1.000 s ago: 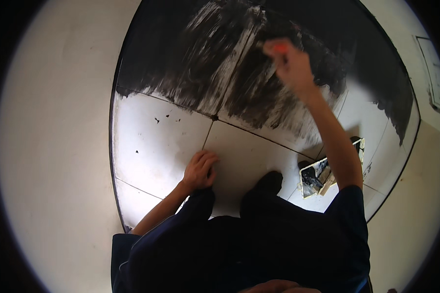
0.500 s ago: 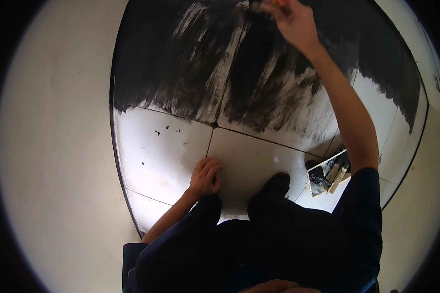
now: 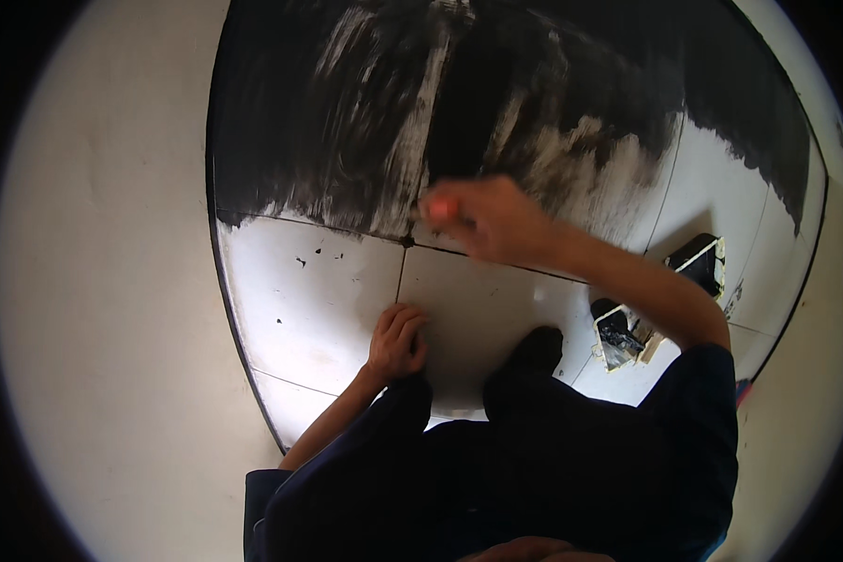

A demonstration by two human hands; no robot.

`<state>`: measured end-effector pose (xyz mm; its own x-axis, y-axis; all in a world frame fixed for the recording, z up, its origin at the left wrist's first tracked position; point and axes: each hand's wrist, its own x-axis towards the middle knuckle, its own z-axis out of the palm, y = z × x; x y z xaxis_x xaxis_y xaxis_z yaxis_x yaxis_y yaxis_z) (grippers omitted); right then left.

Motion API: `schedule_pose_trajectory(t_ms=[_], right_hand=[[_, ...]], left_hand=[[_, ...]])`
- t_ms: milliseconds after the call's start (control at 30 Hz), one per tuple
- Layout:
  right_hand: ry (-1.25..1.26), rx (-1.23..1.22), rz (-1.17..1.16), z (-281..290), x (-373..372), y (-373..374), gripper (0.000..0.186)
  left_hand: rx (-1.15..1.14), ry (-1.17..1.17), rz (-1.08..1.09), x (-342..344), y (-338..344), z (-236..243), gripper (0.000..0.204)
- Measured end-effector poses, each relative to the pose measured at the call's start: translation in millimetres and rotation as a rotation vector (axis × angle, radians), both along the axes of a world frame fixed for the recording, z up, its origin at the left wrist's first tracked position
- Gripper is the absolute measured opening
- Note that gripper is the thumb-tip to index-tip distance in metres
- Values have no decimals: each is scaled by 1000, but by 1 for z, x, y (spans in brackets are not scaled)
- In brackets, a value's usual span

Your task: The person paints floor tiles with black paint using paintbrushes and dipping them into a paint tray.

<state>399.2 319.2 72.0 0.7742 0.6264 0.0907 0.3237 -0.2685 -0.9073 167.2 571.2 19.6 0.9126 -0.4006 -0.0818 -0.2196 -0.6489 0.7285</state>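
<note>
Floor coating: right hand grasping red tool over tile joint; left hand released at knee

The right hand (image 3: 485, 217) is clenched around a red tool (image 3: 445, 208). Blur and the fingers conceal most of the tool, so its working end cannot be identified. In view, the tool sits at the lower border of the black coating (image 3: 267, 112), just above a dark spot (image 3: 407, 242) where the tile joints meet. Contact between tool and floor (image 3: 482, 286) cannot be determined.

The left hand (image 3: 398, 339) is released, with fingers loosely bent, beside the left knee (image 3: 407, 398), over bare white tile.

The coating covers the far part of the floor. It is solid at the left and far right; the middle is streaked, with pale tile showing through. Its near border is ragged. Several black flecks (image 3: 301, 262) lie on the white tile at left.

A tray (image 3: 722, 258) with a pale, coated rim stands on the floor at right, partly hidden behind the right forearm (image 3: 637, 286). Its near end holds a black-smeared item (image 3: 618, 335) and a piece of wood (image 3: 652, 349). A dark shoe (image 3: 540, 351) stands between the left hand and the tray.
</note>
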Motion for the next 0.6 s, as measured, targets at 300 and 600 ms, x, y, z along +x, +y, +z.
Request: schedule_pose_trajectory(t_ms=[300,600], right_hand=[[-600,-106,-334,-17,210,-45,13],[-394,-9,-206,-36,61,-38,29]], left_hand=[[23,-17,-11,0,-8,6,39],[26,-22,4,2,-5,4,39]])
